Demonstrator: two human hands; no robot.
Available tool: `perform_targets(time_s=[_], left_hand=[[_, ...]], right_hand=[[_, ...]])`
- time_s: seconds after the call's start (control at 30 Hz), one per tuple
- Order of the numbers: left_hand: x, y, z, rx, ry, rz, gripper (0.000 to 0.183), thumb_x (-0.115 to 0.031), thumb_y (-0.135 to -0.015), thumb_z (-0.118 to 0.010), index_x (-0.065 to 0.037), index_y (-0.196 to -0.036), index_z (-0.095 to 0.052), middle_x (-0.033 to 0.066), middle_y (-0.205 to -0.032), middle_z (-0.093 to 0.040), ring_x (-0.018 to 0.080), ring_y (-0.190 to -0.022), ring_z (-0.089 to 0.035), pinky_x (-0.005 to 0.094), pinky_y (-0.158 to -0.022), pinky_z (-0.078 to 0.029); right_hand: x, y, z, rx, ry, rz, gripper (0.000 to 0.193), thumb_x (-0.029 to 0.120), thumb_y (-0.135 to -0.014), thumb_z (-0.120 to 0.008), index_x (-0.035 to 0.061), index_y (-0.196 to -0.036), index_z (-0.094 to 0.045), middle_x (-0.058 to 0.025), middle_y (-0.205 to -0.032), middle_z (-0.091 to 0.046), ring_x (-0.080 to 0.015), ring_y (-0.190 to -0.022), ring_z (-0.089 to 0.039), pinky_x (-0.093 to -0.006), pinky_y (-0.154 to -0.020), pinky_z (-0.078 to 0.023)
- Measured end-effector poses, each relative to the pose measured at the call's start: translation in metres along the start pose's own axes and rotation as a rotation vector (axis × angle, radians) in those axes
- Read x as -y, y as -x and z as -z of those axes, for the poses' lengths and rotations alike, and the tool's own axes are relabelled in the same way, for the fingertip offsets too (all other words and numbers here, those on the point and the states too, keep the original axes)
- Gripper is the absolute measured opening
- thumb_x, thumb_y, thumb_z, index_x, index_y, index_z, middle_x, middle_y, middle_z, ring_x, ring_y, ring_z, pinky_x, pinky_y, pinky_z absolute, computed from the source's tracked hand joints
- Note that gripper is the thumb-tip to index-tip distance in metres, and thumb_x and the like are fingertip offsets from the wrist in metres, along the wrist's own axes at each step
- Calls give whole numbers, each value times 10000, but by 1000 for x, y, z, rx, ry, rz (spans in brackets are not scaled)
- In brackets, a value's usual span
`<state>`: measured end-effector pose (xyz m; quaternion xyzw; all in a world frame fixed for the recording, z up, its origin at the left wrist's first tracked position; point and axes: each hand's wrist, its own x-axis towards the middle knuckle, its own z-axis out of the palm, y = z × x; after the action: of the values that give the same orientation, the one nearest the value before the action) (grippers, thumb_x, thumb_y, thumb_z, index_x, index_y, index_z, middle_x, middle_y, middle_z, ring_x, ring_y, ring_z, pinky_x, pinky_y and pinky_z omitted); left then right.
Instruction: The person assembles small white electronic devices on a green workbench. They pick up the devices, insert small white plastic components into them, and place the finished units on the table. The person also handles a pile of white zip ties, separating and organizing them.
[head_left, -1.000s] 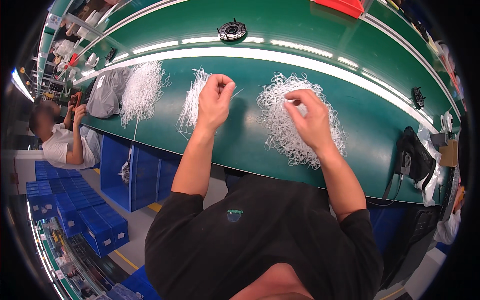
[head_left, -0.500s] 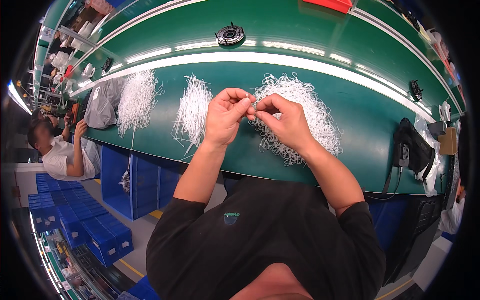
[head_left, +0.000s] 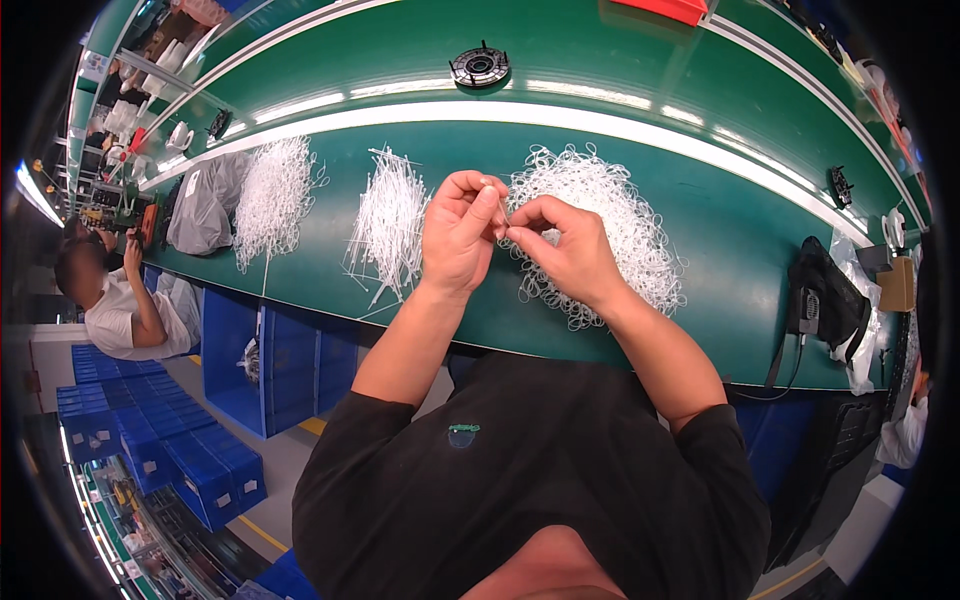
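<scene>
Above the green conveyor belt (head_left: pixel 720 250), my left hand (head_left: pixel 457 235) and my right hand (head_left: pixel 565 250) meet fingertip to fingertip. Between them they pinch a thin white plastic tie (head_left: pixel 500 205), the left hand holding its straight end upright, the right hand pinching the lower part. Under my right hand lies a heap of white looped ties (head_left: pixel 600 215). Left of my left hand lies a bundle of straight white ties (head_left: pixel 392 220).
Another pile of white ties (head_left: pixel 272 195) and a grey plastic bag (head_left: pixel 203 205) lie further left. A black round part (head_left: pixel 480 66) sits on the far belt. A seated person (head_left: pixel 120 300) works at left. Blue crates (head_left: pixel 150 440) stand below; a black device (head_left: pixel 830 300) sits at right.
A second ago my hands were apart, the right over the looped heap. They came together at the middle and now hold one tie between them.
</scene>
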<state>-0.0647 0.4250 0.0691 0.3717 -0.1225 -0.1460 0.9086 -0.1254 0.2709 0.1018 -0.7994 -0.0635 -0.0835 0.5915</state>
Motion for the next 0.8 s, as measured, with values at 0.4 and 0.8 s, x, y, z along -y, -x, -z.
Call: perform_targets(time_s=[0.4,0.8], left_hand=[[8,8,-4,-80,-130,-88,107,-6,-957,-608,13,-1038,-542,102,-910,-650,150,-756,-685,285,-654,-608],[20,16,-5,-20,-193,-4,115,-17,-958,-612,29,-1045,-553,121,-924,-668,167,-784,-697,296,-691,-618]], right_hand=[[2,-3,-2,-183,-37,133,185,75,-848,-740,0,-991,-649,-94,-863,-693,-178,-809,-691,-301,-731,-557],[-3,-3,-1,-270,-189,65,119,32,-873,-692,-9,-979,-658,-81,-859,-708,-150,-789,-691,-292,-741,-554]])
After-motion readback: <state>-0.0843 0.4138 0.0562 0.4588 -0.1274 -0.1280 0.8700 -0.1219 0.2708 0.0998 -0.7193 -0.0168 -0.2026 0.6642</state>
